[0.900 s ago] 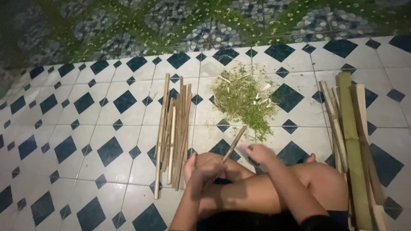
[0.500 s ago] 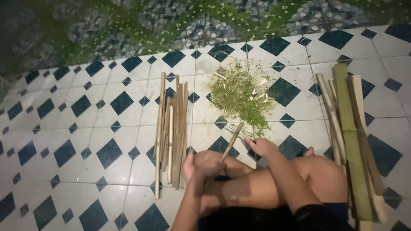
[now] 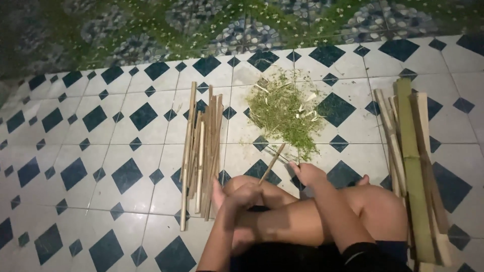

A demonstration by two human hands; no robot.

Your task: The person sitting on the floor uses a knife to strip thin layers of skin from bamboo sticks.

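Note:
I sit on the tiled floor with my knees drawn up. My left hand (image 3: pixel 243 195) is closed around the lower end of a thin bamboo stick (image 3: pixel 273 162) that points up and away over my knee. My right hand (image 3: pixel 307 174) is just right of the stick's tip, closed on a thin blade (image 3: pixel 286 157) that lies against the stick. Beyond the tip lies a pile of green shavings (image 3: pixel 287 113).
A row of split bamboo sticks (image 3: pixel 201 156) lies lengthwise on the floor to my left. To my right is a stack of wider green and tan bamboo slats (image 3: pixel 414 166). White tiles with dark diamonds (image 3: pixel 91 151) cover the floor, and a pebble-patterned wall (image 3: pixel 201 25) stands at the back.
The view has shifted slightly. Both hands stay on the stick and blade, and the right hand has edged a little away from me along the stick.

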